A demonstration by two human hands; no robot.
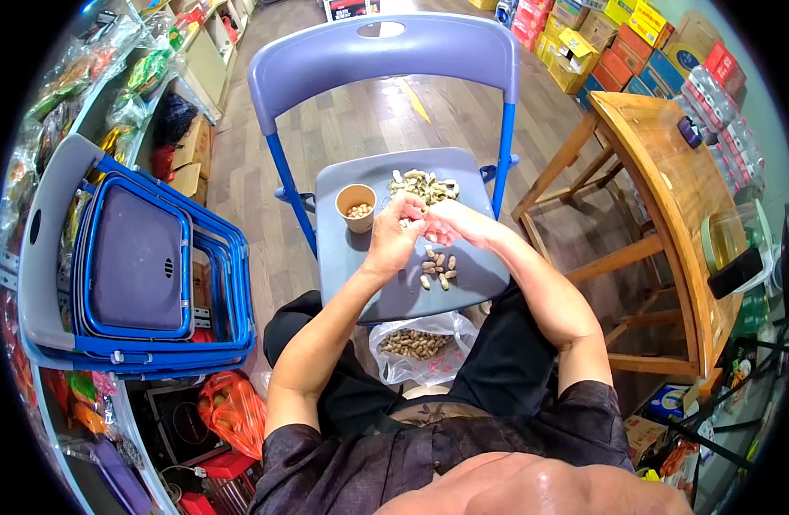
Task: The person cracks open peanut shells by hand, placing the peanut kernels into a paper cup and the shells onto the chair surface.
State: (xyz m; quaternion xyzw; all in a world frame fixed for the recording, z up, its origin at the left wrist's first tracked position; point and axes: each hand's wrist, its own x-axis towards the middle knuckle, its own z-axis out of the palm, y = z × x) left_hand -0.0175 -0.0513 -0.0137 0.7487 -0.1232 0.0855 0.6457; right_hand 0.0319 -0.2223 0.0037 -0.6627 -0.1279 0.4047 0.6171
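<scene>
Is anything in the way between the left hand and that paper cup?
Nothing visible is. The paper cup stands open-topped on the chair seat, just left of the left hand. The peanut shells and loose peanuts lie off that short path.

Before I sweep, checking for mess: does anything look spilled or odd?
Nothing looks spilled: the paper cup stands upright, loose peanuts lie on the folding-chair seat. A yellow strip beyond it stands out against the brown floor, perhaps litter or a marking.
</scene>
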